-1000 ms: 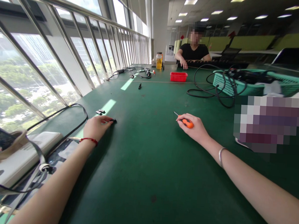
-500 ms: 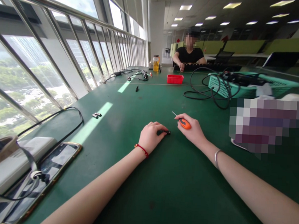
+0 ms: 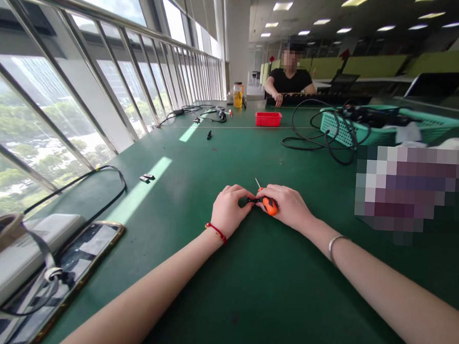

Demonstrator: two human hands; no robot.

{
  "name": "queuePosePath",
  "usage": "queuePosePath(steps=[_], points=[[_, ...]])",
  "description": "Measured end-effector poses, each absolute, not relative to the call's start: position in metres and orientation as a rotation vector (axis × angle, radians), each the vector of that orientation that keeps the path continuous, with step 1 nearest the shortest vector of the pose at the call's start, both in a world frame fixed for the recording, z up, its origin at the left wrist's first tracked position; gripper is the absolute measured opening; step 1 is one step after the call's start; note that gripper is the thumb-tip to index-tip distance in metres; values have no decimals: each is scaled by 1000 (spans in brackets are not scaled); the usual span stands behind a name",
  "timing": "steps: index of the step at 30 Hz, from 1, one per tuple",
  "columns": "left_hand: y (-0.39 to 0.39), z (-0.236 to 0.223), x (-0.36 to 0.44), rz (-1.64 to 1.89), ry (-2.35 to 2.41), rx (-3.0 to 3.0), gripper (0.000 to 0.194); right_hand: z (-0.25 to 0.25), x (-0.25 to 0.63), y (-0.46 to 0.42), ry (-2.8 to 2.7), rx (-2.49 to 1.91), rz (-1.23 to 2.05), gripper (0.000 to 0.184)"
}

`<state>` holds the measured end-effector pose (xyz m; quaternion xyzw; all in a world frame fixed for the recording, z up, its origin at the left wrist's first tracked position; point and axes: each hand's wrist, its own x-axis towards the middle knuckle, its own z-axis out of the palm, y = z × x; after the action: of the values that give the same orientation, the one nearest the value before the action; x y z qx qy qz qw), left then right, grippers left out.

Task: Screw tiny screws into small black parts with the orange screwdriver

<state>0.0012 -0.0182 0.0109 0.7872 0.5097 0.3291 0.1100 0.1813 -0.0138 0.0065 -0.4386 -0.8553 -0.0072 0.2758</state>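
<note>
In the head view, my left hand rests at the middle of the green table, thumb and fingers pinched on a small black part. My right hand is closed around a screwdriver with an orange and black handle, its thin metal tip pointing up and away to the left. The right thumb and fingertip also meet the right end of the black part, so both hands are together at it. My fingers cover most of the part, and its exact kind is too small to make out.
Small black-and-white pieces and another black piece lie on the table. Farther off are a red tray, a teal basket with cables, and a jar. A phone lies left. A person sits opposite.
My right hand has moved left and slightly down with the screwdriver, from apart to touching the black part. My left hand has kept its pinch in nearly the same place.
</note>
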Motion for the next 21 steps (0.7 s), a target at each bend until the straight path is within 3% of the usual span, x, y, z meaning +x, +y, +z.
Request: queuePosePath(steps=[21], points=[[-19,14,1,943,1467,2197,5,10,180,-17,-2417,-1130,-208,16]])
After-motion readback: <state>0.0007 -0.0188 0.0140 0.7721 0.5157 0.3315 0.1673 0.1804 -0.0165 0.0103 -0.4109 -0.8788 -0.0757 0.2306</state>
